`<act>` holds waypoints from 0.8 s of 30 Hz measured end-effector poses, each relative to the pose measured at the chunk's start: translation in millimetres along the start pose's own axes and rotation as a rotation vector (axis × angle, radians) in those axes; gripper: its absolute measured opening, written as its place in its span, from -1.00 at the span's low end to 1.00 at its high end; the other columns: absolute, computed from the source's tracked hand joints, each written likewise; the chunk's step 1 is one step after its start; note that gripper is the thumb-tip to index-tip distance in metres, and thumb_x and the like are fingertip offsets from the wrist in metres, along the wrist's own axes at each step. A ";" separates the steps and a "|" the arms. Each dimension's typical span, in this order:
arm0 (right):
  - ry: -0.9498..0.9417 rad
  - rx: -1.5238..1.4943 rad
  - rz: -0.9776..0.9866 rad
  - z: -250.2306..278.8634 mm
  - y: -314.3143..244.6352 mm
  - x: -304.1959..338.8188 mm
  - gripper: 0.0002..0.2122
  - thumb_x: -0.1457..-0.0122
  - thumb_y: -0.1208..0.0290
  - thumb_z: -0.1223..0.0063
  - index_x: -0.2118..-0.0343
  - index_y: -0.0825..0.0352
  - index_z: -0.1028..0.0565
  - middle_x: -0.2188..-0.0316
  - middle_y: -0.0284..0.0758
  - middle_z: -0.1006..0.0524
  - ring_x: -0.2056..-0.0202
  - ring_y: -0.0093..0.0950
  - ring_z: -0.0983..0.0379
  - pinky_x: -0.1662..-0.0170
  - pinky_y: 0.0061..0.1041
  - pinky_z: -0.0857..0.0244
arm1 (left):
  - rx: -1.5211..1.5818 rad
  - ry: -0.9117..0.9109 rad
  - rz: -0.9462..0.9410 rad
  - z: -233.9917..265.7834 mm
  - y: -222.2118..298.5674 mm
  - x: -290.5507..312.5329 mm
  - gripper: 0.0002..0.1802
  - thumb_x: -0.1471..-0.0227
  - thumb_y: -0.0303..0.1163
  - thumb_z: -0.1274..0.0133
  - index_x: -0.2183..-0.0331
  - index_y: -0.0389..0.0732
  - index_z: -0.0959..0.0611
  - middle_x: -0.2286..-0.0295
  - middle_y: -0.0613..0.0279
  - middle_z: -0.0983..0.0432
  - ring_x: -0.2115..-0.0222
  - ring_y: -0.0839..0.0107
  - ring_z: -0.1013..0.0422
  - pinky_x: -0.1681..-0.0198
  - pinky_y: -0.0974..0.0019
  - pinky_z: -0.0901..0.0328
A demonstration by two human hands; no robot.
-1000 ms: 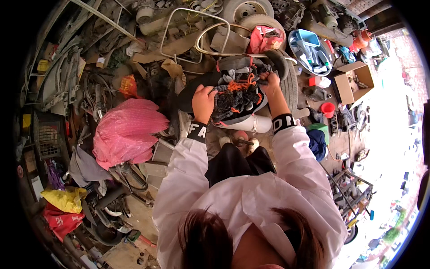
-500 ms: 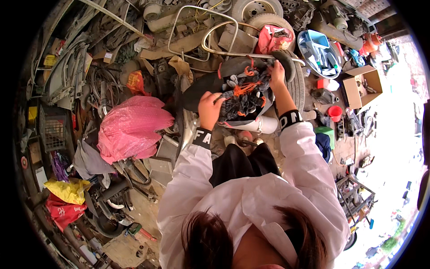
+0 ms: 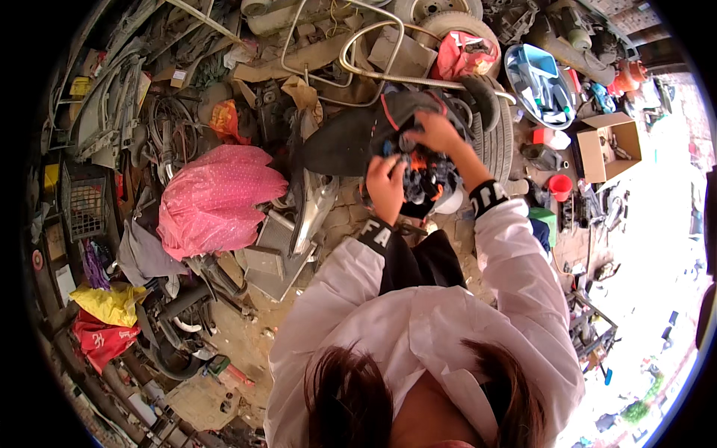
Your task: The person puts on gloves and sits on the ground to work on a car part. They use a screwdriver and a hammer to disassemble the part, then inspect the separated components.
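Two hands, left hand (image 3: pixel 386 187) and right hand (image 3: pixel 433 132), both clench one dark grey-and-orange knitted glove bundle (image 3: pixel 426 175) beside one pink plastic bag (image 3: pixel 216 198).

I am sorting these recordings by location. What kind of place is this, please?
Most likely a scrap yard or outdoor repair yard. Worn tyres, bent metal tubing and loose machine parts lie piled on bare ground. Both hands, left hand and right hand, grip a bundle of dark gloves.

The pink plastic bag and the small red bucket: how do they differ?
The pink plastic bag is big, soft and crumpled, lying left of the hands; the small red bucket is little, rigid and round, standing upright with its mouth open, on the right. Both sit on the ground among the scrap.
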State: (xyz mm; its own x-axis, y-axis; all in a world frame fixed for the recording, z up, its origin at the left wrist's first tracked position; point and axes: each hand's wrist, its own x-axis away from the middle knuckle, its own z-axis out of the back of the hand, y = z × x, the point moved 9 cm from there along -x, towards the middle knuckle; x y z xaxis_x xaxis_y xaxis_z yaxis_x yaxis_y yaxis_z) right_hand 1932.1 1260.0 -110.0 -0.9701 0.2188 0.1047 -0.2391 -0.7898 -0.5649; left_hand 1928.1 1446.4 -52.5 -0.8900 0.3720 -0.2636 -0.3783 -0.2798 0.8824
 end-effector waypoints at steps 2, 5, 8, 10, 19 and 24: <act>0.177 -0.120 0.144 31.3 3.2 -17.4 -0.66 0.05 0.16 -0.11 0.36 0.36 -0.46 0.40 -0.07 -0.49 0.30 -0.10 -0.41 0.23 -0.24 -0.27 | 0.089 -0.028 -0.013 2.1 19.2 -36.4 -0.82 0.18 -0.48 -0.16 0.41 -0.31 -0.61 0.57 0.16 -0.37 0.52 0.30 -0.35 0.44 0.33 -0.22; 0.349 -0.364 0.143 94.1 -42.6 -27.3 -0.78 -0.03 0.29 -0.06 0.41 0.38 -0.50 0.42 -0.14 -0.51 0.34 -0.15 -0.43 0.24 -0.31 -0.28 | 0.224 0.017 -0.046 15.1 32.4 -97.2 -0.81 0.14 -0.45 -0.15 0.40 -0.34 -0.61 0.59 0.23 -0.42 0.56 0.39 -0.36 0.48 0.37 -0.22; 0.917 -0.128 0.048 144.5 -88.1 25.8 -0.80 0.03 0.41 -0.09 0.31 0.32 -0.47 0.34 -0.21 -0.48 0.27 -0.22 -0.39 0.23 -0.35 -0.28 | 0.638 -0.199 0.606 -17.8 -34.9 -131.5 -0.68 0.12 -0.36 -0.20 0.33 -0.41 -0.61 0.52 0.35 -0.52 0.55 0.63 -0.35 0.47 0.50 -0.22; 0.801 -0.144 0.077 116.5 -121.6 43.5 -0.75 0.07 0.43 -0.13 0.27 0.30 -0.46 0.31 -0.23 -0.47 0.22 -0.23 -0.37 0.18 -0.35 -0.26 | 0.592 -0.225 0.583 -25.9 -90.3 -154.4 -0.70 0.10 -0.39 -0.18 0.30 -0.38 -0.60 0.47 0.35 -0.52 0.50 0.63 -0.38 0.46 0.52 -0.28; 0.360 0.045 -0.060 -5.3 -50.7 28.2 -0.61 0.17 0.33 -0.21 0.20 0.24 -0.49 -0.04 -0.04 -0.21 -0.03 -0.06 -0.12 -0.08 -0.30 -0.11 | 0.017 -0.043 -0.164 26.6 -30.4 -118.5 -0.77 0.15 -0.57 -0.09 0.33 -0.22 -0.52 0.36 0.14 -0.37 0.35 0.26 -0.34 0.32 0.33 -0.27; 0.318 -0.069 -0.151 -4.1 -37.0 24.5 -0.68 0.17 0.37 -0.18 0.26 0.24 -0.48 0.03 -0.17 -0.27 0.04 -0.12 -0.23 0.02 -0.29 -0.20 | -0.078 -0.168 -0.133 1.8 -45.5 -69.6 -0.66 0.20 -0.47 -0.18 0.27 -0.22 -0.52 0.26 0.12 -0.41 0.26 0.14 -0.35 0.21 0.22 -0.28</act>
State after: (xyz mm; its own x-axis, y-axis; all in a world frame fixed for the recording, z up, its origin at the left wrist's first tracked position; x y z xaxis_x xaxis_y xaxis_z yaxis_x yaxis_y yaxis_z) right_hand 1917.3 1296.9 -89.8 -0.8600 0.5064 -0.0626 -0.3654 -0.6968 -0.6173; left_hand 2007.7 1434.9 -73.6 -0.7787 0.5504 -0.3012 -0.5138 -0.2840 0.8095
